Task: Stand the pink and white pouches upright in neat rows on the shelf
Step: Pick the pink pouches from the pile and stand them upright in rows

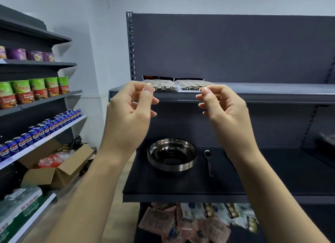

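Pink pouches [159, 222] and white pouches [223, 212] lie jumbled in a loose heap on the bottom shelf, below the edge of the middle shelf [181, 186]. My left hand [130, 108] and my right hand [224, 108] are raised side by side in front of the upper shelf [272, 93], palms toward me. Their fingers are curled with thumb near fingertips, and neither holds anything. Both hands are well above the pouches.
Two flat packets [165, 84] [192, 84] lie on the upper shelf's left end. A steel bowl [172, 154] and a spoon [208, 161] sit on the middle shelf. Left shelving holds cup noodles [34, 90] and blue cans [45, 130]; an open cardboard box [59, 163] stands on the floor.
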`<state>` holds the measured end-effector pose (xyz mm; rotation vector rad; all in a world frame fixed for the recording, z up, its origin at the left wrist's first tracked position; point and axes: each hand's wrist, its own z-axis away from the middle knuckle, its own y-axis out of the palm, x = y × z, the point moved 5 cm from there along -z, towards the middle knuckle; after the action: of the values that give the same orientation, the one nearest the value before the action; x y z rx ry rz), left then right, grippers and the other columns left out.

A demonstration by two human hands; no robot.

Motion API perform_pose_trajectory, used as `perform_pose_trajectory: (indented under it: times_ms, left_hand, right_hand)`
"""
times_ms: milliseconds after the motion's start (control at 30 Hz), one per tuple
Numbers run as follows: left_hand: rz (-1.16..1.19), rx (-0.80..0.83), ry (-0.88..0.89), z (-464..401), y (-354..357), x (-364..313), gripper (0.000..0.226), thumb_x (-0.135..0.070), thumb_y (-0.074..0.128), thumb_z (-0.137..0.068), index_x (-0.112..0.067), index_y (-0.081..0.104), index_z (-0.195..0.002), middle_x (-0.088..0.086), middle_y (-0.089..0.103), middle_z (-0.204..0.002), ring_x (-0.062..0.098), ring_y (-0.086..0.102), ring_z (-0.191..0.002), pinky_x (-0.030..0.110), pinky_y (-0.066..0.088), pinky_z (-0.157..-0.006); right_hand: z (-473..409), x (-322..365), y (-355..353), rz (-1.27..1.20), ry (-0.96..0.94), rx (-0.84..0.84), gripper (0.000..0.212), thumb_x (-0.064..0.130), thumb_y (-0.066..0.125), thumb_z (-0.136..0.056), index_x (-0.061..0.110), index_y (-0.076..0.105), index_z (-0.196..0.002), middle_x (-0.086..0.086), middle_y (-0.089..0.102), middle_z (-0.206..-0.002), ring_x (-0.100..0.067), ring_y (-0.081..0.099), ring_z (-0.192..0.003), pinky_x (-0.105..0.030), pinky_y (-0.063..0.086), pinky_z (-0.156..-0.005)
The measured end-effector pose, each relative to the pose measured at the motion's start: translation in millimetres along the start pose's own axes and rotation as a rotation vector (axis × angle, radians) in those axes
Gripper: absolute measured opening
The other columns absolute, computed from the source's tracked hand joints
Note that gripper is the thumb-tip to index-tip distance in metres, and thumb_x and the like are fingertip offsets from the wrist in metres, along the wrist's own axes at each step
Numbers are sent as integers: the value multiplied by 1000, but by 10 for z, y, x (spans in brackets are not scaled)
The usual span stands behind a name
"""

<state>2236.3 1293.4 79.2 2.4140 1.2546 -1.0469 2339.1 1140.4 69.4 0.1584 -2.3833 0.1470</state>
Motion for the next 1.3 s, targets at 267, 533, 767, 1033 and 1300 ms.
perform_pose_trajectory:
  times_ms: [267, 533, 767, 1033, 1300]
  left_hand:
    - [21, -13, -12, 36, 140, 364, 18, -29, 45, -96, -29, 56, -82, -7, 64, -77, 6, 61, -64, 9, 45, -53]
    - [10, -13, 3, 853, 291, 872, 17, -31, 45, -96, -29, 57, -84, -8, 65, -76, 4, 62, -62, 13, 47, -56]
    - [48, -107, 128, 1823, 455, 1947, 18, -27, 46, -96, -28, 56, -81, -8, 62, -72, 6, 61, -58, 13, 46, -52]
    - [45, -162, 175, 2867, 653, 3387, 17, -28, 48, -95, -26, 52, -78, -7, 56, -68, 17, 57, -63, 26, 46, -54]
    - [4, -131, 49, 3110, 907, 4214, 15, -33, 51, -92, -29, 53, -78, 4, 62, -80, 35, 60, -78, 54, 52, -65]
  right_hand:
    - [40, -332, 199, -10, -17, 34, 12, 31, 55, -92, 32, 58, -81, 6, 68, -83, -6, 64, -74, -23, 53, -71]
    - [838, -849, 170, -7, -63, 78, 9, 32, 55, -92, 33, 58, -84, 9, 68, -83, -3, 65, -77, -17, 53, -68]
    - [1790, -1860, 412, -46, -128, 32, 13, 30, 54, -93, 23, 59, -84, 10, 63, -75, -1, 58, -66, -16, 48, -62]
    - [2836, -3082, 756, -99, -191, -31, 25, 29, 53, -94, 11, 59, -77, -15, 65, -75, -31, 57, -66, -42, 51, -58]
    - [3190, -3841, 984, -57, -113, 37, 25, 30, 52, -94, 11, 61, -80, -15, 65, -78, -26, 57, -68, -34, 47, -61]
